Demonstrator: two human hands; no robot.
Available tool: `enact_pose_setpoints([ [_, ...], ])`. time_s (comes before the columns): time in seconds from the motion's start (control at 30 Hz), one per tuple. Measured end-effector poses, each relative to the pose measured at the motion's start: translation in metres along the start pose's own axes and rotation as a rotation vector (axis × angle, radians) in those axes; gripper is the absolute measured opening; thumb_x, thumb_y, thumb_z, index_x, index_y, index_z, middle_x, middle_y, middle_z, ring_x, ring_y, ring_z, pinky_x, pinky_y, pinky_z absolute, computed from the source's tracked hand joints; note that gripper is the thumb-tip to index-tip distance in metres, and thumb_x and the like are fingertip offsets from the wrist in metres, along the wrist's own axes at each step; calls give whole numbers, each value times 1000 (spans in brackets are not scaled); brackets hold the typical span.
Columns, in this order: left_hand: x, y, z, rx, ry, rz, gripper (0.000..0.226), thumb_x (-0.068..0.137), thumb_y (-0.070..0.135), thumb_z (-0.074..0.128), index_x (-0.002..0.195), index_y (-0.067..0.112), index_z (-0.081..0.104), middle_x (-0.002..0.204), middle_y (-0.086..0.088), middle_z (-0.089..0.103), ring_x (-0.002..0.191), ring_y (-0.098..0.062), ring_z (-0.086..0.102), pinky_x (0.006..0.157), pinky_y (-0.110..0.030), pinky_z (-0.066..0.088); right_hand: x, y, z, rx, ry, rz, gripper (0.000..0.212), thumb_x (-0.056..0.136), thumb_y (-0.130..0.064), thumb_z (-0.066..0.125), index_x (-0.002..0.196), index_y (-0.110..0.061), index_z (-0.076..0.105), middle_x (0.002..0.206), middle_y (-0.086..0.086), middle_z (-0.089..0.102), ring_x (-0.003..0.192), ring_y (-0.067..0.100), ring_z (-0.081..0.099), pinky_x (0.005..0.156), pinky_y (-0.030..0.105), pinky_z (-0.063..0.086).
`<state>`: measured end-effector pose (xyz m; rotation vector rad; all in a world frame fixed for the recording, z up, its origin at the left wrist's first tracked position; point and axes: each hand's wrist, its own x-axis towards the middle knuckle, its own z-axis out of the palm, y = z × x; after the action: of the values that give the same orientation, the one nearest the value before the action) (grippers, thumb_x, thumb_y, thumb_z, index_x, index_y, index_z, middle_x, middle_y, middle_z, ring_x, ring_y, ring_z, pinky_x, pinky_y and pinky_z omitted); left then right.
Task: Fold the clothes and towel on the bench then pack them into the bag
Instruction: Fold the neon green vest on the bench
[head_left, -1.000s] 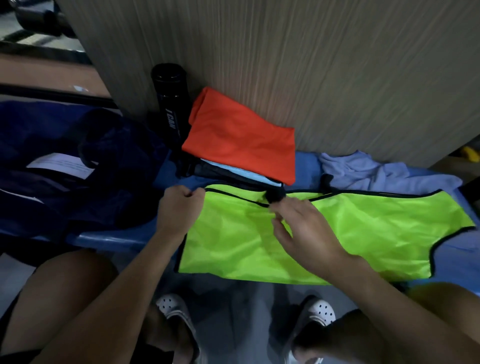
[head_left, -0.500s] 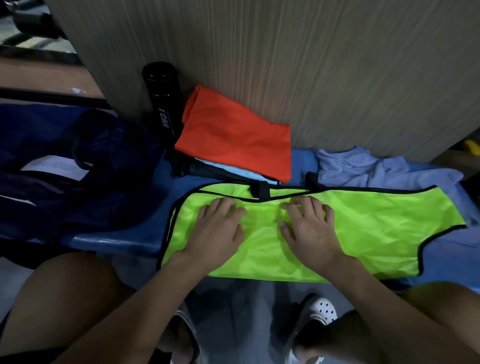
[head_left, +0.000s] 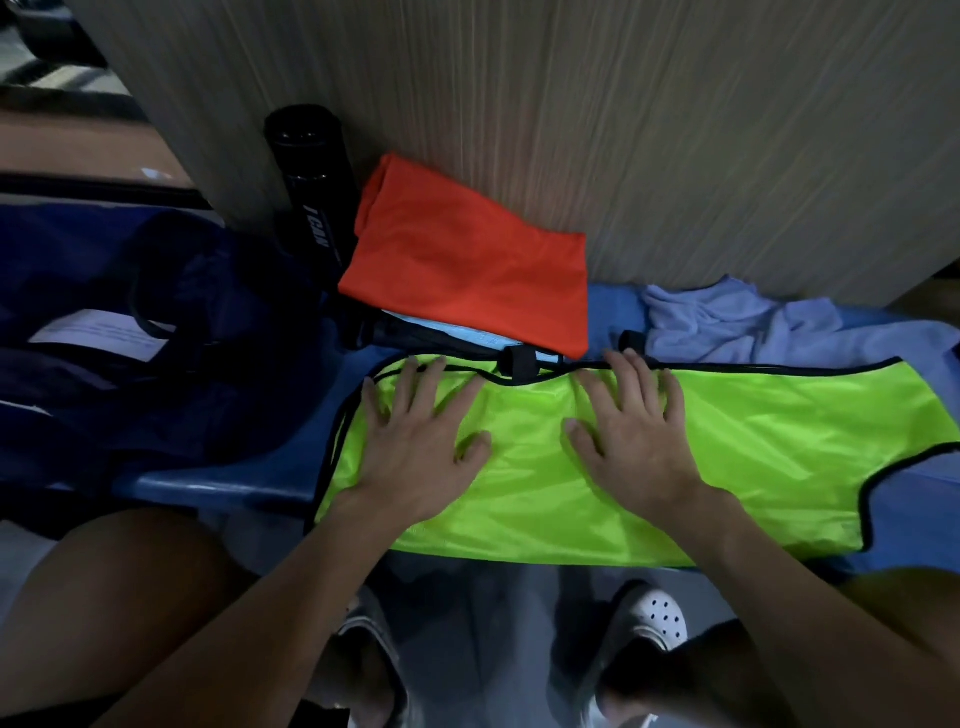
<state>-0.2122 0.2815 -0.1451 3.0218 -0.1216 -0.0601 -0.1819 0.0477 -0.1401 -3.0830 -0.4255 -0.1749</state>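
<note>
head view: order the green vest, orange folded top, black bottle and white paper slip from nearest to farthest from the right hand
1. green vest: directly under the right hand, touched.
2. orange folded top: behind the hand, to the left.
3. black bottle: further left, at the back.
4. white paper slip: far left, at the dark blue bag.

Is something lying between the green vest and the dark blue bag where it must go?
Nothing visible does. The left hand and right hand lie flat on the green vest; only bare bench separates it from the dark blue bag. The black bottle and orange folded cloth stand farther back.
</note>
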Motion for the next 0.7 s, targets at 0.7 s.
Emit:
enact_pose_setpoints([
  [0.7,-16,12,4,-1,-50,91,72,85,56,16,155,42,8,164,-1,10,152,-24,5,121,-56,3,-36,-6,-4,-46,-101,22,62,95,-56,27,140,-18,49,147,12,46,140,35,37,108,66,28],
])
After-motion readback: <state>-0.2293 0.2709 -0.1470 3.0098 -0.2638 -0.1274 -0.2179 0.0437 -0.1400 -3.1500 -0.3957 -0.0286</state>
